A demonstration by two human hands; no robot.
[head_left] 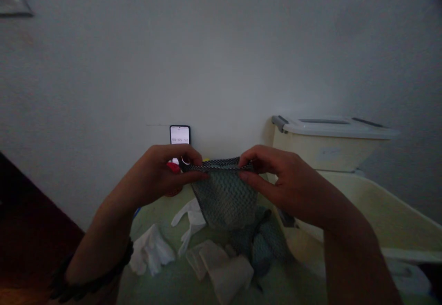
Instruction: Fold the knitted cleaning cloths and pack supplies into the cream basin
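I hold a small grey-green knitted cloth (225, 197) up in front of me by its top edge. My left hand (162, 174) pinches the left corner and my right hand (276, 176) pinches the right corner, so the cloth hangs down between them. A dark bracelet sits on my left wrist. Below the cloth, on a pale green surface (162, 286), lie several white cloths (221, 268) and another grey-green cloth (267, 243).
A phone (180, 135) with a lit timer screen leans upright against the white wall. A cream plastic box with a white lid (328, 143) stands at the right, with a cream tub (386, 217) in front of it. Dark floor shows at left.
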